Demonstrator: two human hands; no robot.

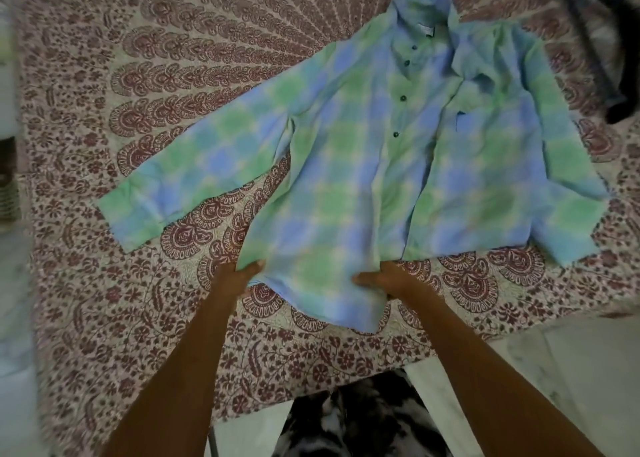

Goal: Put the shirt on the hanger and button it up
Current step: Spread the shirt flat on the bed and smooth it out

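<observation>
Nearest to me, below both forearms, a black-and-white patterned cloth fills the gap at the bottom of the view, in front of the near edge of the bed. That edge runs from lower left up toward the right, where the printed bedspread ends and pale floor shows. The bedspread, with maroon paisley arcs fanning outward, has bare room on its left half and along the near strip under my arms.

On it I see the blue-and-green checked shirt lying front up, collar pointing away from me toward the top, hem toward me. Its left-side sleeve stretches out across the open bedspread, cuff ending well short of the left edge; the other sleeve is bunched near the right edge. Four dark buttons run down the placket, and the lower front lies open, one panel lapping over the other. A chest pocket sits right of the placket.

I have my left hand closed on the hem at the near left corner, fingers pinching the fabric. My right hand grips the hem just right of it, thumb lying over the cloth. Between them the hem droops toward me.

A white label inside the collar is too blurred to read. At top right a dark object lies at the bedspread's edge; I cannot tell what it is.
</observation>
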